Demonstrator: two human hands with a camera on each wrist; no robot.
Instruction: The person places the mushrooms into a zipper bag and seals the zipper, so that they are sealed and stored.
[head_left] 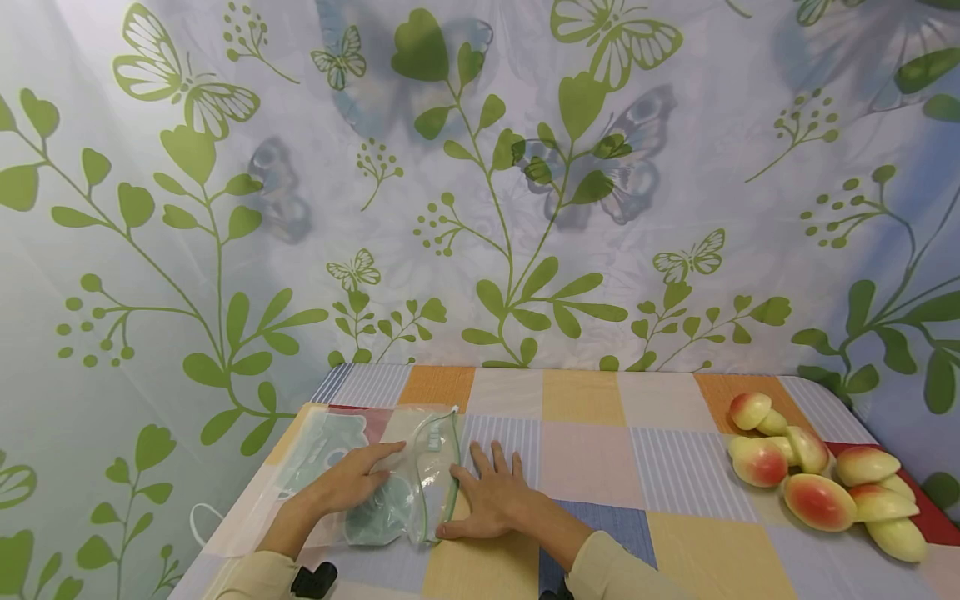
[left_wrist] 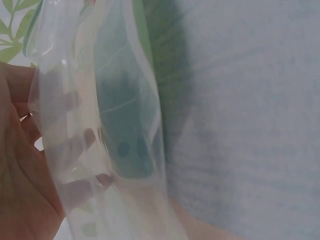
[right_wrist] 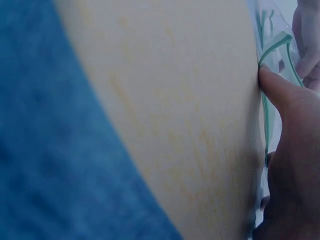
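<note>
A clear plastic zip bag [head_left: 435, 467] with a green zip strip and teal print lies flat at the left of the table, its zip edge toward the right. My left hand [head_left: 348, 483] rests on the bag, fingers pointing right. In the left wrist view, the fingers of my left hand [left_wrist: 27, 165] show through the clear plastic beside the teal print. My right hand [head_left: 491, 496] lies with fingers spread beside the zip edge, thumb against it. In the right wrist view, the thumb of my right hand [right_wrist: 290, 105] touches the green zip strip [right_wrist: 266, 120].
Several yellow-and-red mushroom-shaped pieces [head_left: 820, 502] lie in a group at the right of the table. A patchwork cloth [head_left: 592, 462] covers the tabletop. Behind stands a curtain [head_left: 480, 250] with green leaves and butterflies. A white loop [head_left: 197, 523] hangs by the left edge.
</note>
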